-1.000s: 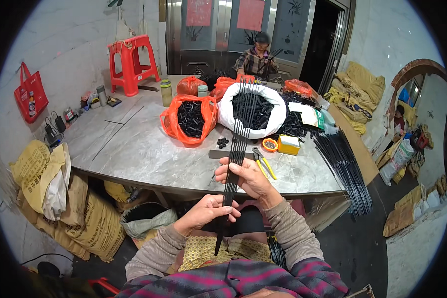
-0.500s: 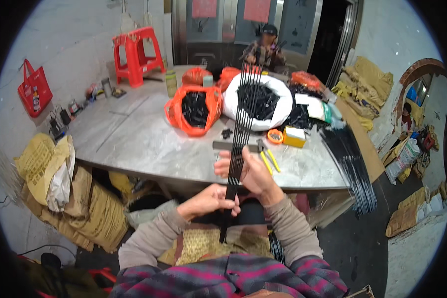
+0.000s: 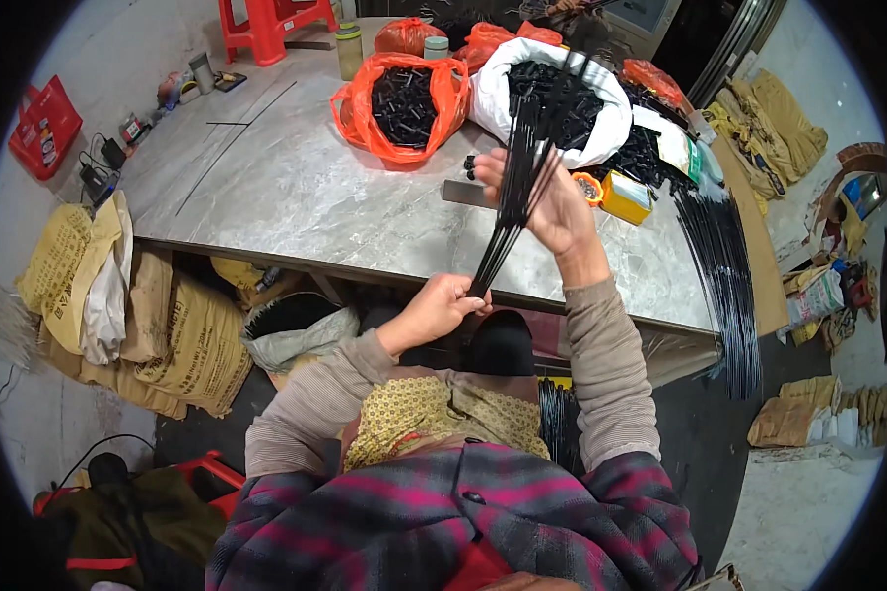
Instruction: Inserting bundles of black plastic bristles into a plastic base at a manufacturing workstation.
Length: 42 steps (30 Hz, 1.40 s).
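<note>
Pinching the lower end of a bunch of thin black rods (image 3: 508,225), the left hand (image 3: 432,313) has its thumb and fingers pressed together on them, in front of the near edge of the desk (image 3: 296,187). The right hand (image 3: 567,219) is open farther up, palm raised and fingers stretched out and slightly apart; the rods pass across it, and whether they press against the palm cannot be told. From the pinch the rods rise at a slant and spread apart, their blurred upper ends in front of a white bag (image 3: 485,103) filled with small black pieces (image 3: 574,116).

Left of that bag sits an orange bag (image 3: 357,126), also full of black pieces. Near the right hand, a small orange dish (image 3: 589,187) stands just beside a yellow box (image 3: 626,199). A second bundle of rods (image 3: 724,286) hangs over the desk's edge, farther right.
</note>
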### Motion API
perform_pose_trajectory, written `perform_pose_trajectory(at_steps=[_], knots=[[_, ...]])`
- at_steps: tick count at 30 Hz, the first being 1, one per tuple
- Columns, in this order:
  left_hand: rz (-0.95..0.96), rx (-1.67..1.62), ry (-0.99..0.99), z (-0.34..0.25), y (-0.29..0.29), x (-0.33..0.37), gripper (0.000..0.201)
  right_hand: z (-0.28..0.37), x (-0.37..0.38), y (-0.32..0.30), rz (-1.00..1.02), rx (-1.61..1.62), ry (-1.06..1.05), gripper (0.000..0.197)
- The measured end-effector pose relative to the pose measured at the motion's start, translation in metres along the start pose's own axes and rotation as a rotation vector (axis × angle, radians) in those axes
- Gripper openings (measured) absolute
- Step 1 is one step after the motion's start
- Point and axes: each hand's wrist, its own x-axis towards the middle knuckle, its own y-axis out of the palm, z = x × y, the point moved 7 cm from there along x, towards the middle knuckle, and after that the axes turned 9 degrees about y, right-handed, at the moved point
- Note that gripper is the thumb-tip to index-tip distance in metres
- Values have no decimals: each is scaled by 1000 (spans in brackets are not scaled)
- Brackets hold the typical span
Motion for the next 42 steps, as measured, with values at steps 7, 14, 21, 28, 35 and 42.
perform_pose_trajectory(at_steps=[7, 14, 21, 28, 35, 42], knots=[[-113, 139, -18, 79, 7, -24, 7, 7, 33, -94, -331, -187, 49, 47], [39, 72, -79, 110, 16, -24, 8, 38, 15, -202, -607, -848, -126, 30], [20, 60, -132, 120, 10, -33, 9, 30, -35, -109, -675, -1706, -483, 32], [22, 7, -119, 116, 10, -28, 12, -24, -76, -47, -264, -1272, 35, 44], [23, 72, -122, 115, 7, -21, 9, -49, -61, -54, -376, -1281, -13, 39], [134, 106, -169, 138, 2, -19, 13, -61, -56, -57, -289, -1212, 24, 32]])
